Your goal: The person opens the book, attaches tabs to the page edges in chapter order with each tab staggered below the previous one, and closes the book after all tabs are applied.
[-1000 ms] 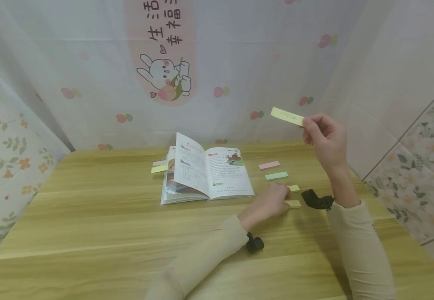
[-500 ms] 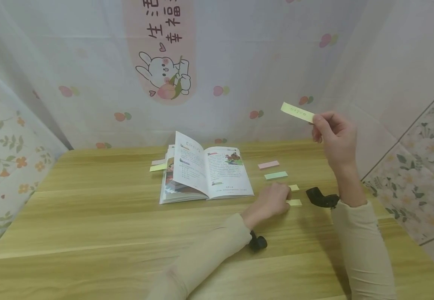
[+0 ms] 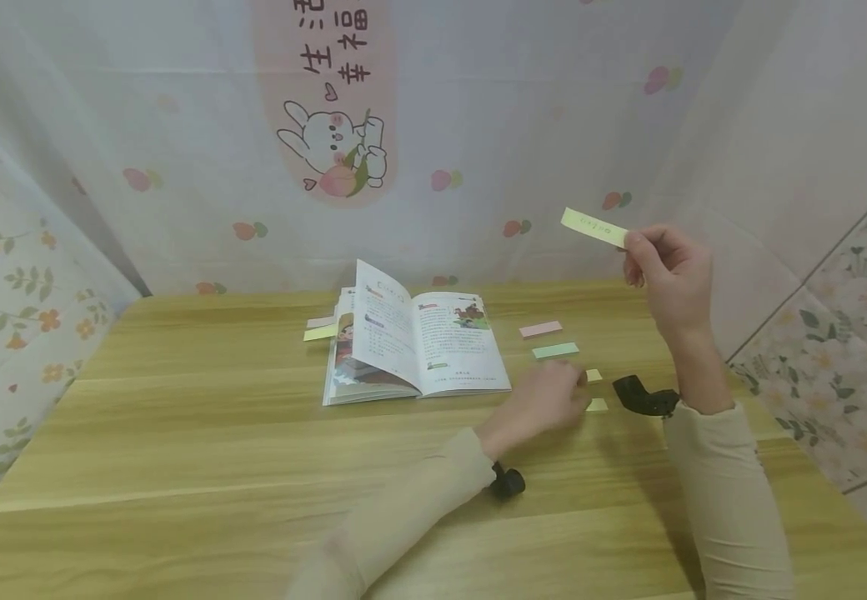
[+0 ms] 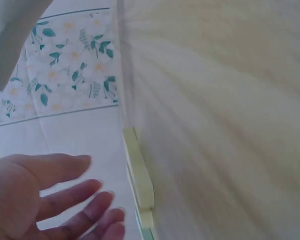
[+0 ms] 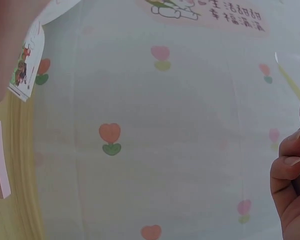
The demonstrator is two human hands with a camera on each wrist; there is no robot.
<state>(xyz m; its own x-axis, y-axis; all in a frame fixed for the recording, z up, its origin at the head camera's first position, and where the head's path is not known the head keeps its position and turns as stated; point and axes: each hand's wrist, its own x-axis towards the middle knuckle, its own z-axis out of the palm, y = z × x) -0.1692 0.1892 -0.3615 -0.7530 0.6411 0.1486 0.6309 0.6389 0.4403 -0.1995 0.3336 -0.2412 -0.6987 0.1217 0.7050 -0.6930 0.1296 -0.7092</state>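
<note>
Raised above the far right of the table, my right hand (image 3: 672, 275) pinches the end of a pale yellow sticky note strip (image 3: 591, 227) with handwriting on it. In the right wrist view the strip (image 5: 291, 86) appears nearly edge-on above the curled fingers. My left hand (image 3: 542, 398) is low over the table beside two yellow sticky note pads, a nearer one (image 3: 597, 406) and a farther one (image 3: 593, 376), partly covering both. The left wrist view shows its fingers spread loosely, apart from the yellow pads (image 4: 140, 172), with nothing between them.
An open book (image 3: 459, 354) lies at the table's back middle, one page lifted. Pink and yellow tabs (image 3: 320, 333) stick out from its left side. A pink pad (image 3: 541, 329) and a green pad (image 3: 555, 350) lie right of it. A patterned curtain (image 3: 478, 125) hangs behind.
My right hand has moved a little to the right with the sticky note strip, then stayed there. My left hand has shifted slightly right, covering more of the yellow pads.
</note>
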